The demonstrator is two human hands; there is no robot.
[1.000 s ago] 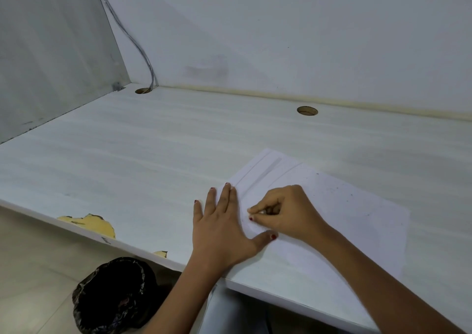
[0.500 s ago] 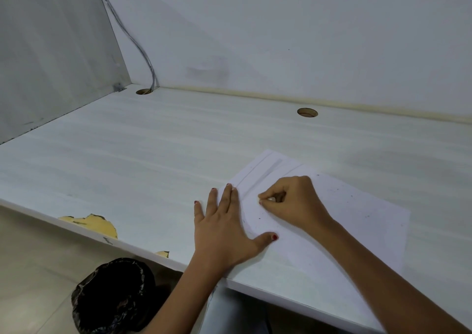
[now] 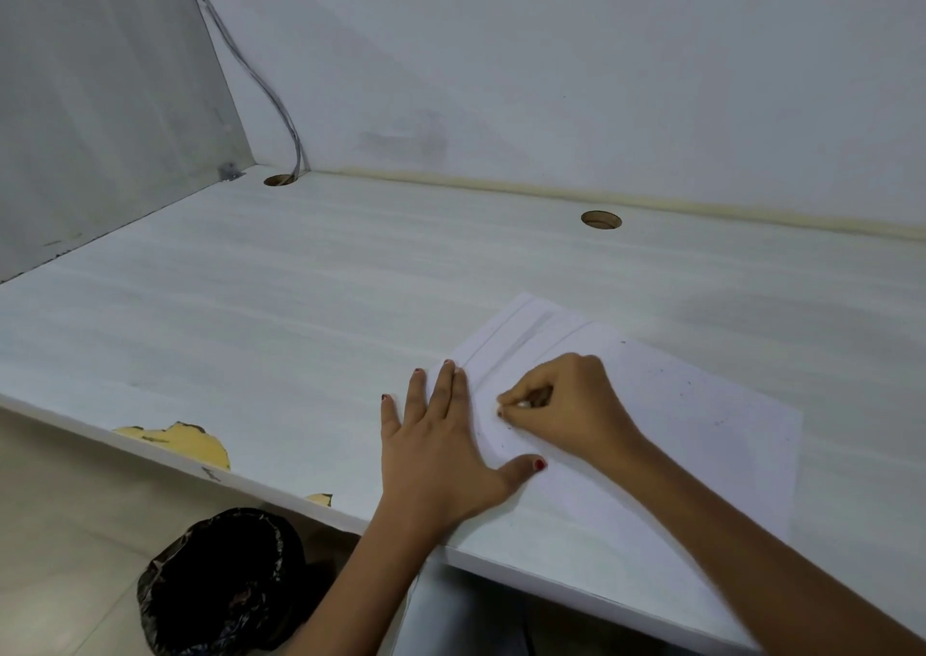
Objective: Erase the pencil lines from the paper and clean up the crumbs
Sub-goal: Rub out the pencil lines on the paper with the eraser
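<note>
A white sheet of paper (image 3: 691, 435) lies on the white desk (image 3: 280, 314), near its front edge. Faint pencil lines (image 3: 506, 349) run along the sheet's far left part. Dark eraser crumbs (image 3: 666, 370) are scattered over the sheet's right half. My left hand (image 3: 441, 450) lies flat with straight fingers on the sheet's left edge, pressing it down. My right hand (image 3: 566, 405) has its fingers curled and pinches a small white eraser (image 3: 523, 404) against the paper, just right of the left hand's fingertips. Most of the eraser is hidden by the fingers.
A black-lined waste bin (image 3: 220, 580) stands on the floor below the desk's front edge, left of my left arm. Two round cable holes (image 3: 601, 220) sit near the back wall; a cable (image 3: 260, 74) runs into the left one. The desk edge is chipped (image 3: 175, 440).
My right hand with the eraser moved away up the sheet and has now come back a little toward me. My left hand has stayed pressed on the paper.
</note>
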